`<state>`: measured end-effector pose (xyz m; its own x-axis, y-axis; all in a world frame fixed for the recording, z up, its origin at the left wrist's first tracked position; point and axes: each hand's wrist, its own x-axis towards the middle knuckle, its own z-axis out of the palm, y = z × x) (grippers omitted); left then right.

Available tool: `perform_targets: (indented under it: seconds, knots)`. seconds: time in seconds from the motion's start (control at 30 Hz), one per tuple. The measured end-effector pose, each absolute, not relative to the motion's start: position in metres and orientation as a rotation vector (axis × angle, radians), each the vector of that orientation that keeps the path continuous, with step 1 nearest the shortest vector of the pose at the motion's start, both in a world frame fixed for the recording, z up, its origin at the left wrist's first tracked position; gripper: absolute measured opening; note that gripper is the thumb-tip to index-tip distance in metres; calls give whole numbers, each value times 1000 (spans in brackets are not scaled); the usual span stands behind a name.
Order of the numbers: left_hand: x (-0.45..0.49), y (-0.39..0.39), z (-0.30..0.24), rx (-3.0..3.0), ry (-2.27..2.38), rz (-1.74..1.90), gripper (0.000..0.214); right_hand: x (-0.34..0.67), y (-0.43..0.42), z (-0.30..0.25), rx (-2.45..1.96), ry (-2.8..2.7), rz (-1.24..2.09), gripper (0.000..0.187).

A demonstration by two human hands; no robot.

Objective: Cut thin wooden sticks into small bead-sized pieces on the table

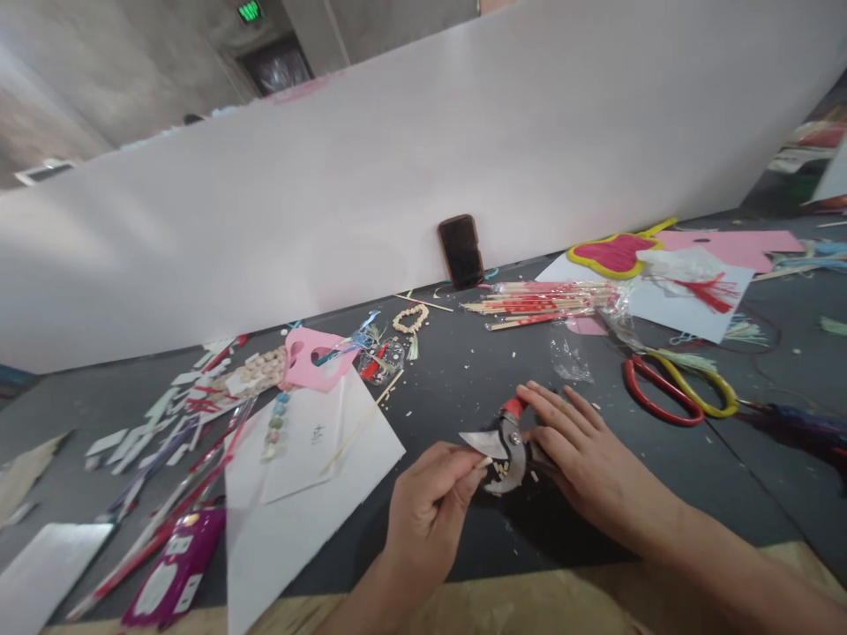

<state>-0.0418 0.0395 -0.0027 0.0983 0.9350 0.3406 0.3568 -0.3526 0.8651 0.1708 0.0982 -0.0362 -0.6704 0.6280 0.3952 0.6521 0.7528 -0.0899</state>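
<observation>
My right hand (575, 450) is wrapped round the handles of a pair of pruning shears (513, 441) with a red grip, their blades spread and facing left. Between the thumb and fingers of my left hand (433, 503) is a thin pale stick (486, 462), its tip showing between the blades. Small cut pieces of stick (501, 469) lie on the dark table under the shears. Most of the stick is hidden by my fingers. Beyond my hands sits a small ring of pale beads (410, 318) with a tassel.
Red and yellow scissors (665, 388) lie at the right. Plastic-wrapped sticks (543, 300) rest behind my hands, near a phone (461, 250) leaning on the white partition (371, 194). On the left are white sheets (265, 547), a pink mask-like cutout (308, 357) and a purple packet (176, 569).
</observation>
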Motion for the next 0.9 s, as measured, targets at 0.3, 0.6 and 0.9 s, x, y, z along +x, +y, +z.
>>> perform_targets:
  seconds: [0.3,0.6,0.9]
  knots:
    - [-39,37,0,1828,1205,1206,19,181,100,-15,-902,-2627,171,29]
    - [-41,39,-7,1819,1194,1213,23,174,100,-27,-957,-2504,-34,28]
    - [-41,36,-7,1810,1249,1241,20,169,95,-24,-1031,-2407,-197,20]
